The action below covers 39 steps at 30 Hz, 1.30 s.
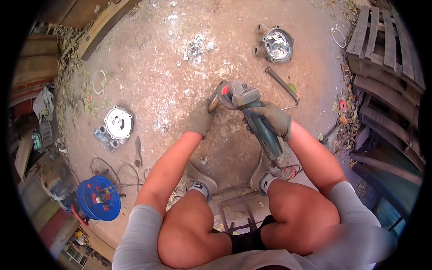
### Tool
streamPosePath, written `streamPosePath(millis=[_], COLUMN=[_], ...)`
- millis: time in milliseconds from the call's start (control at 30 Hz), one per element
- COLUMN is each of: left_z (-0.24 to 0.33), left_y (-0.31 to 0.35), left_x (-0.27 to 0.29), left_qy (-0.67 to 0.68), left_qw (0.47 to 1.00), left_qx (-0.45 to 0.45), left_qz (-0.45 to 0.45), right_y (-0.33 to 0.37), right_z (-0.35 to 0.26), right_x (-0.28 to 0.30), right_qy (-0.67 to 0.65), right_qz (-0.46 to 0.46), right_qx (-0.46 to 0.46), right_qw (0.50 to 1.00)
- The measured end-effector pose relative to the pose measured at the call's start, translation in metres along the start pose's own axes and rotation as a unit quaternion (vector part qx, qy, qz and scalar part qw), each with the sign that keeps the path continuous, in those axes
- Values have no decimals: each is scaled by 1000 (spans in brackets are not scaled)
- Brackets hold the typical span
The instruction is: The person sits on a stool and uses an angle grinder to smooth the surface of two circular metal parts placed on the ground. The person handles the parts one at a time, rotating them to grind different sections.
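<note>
- Clearly, the right hand (275,120) is wrapped around the green body of a grinder (265,136), and the left hand (200,119) is pinching a narrow piece (214,102) beside the disc (228,103); whether piece and disc touch, I cannot tell.
- Both are held ahead of the knees, above the dirt floor (135,58).
- Doing this well, I judge, calls for a firm left grip kept back from the disc's rim, light even pressure, and the disc angled away from the bare legs (189,225).
- Straight ahead offers the most room; a metal bar (282,85) and round housing (290,48) limit the right, a pale round plate (119,122) the left.
- Stacked slats (382,94) edge the far right.
</note>
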<state>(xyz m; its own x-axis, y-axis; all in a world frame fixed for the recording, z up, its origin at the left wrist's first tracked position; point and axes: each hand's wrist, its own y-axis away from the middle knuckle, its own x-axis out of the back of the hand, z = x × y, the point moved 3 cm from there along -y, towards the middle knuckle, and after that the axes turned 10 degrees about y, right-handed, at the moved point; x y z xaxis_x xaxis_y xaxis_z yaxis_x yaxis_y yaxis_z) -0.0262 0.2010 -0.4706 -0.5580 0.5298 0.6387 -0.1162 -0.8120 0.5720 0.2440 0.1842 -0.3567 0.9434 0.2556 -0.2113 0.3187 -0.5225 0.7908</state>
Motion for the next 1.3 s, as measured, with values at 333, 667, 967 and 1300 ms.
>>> streamPosePath(millis=[333, 667, 967, 1300], left_z=[12, -14, -9, 0], left_y=[3, -1, -9, -8], left_x=[9, -4, 3, 6], left_qy=[16, 75, 51, 71], left_qw=[1000, 995, 997, 996], left_qx=[-15, -66, -49, -53], left_qz=[-7, 19, 19, 31], right_y=[-2, 0, 2, -15], right_z=[9, 1, 8, -21], right_x=[3, 7, 14, 12], right_qy=[-45, -43, -1, 3], right_qz=[-10, 16, 37, 15], right_qx=[15, 36, -20, 4], right_qw=[999, 998, 999, 1000])
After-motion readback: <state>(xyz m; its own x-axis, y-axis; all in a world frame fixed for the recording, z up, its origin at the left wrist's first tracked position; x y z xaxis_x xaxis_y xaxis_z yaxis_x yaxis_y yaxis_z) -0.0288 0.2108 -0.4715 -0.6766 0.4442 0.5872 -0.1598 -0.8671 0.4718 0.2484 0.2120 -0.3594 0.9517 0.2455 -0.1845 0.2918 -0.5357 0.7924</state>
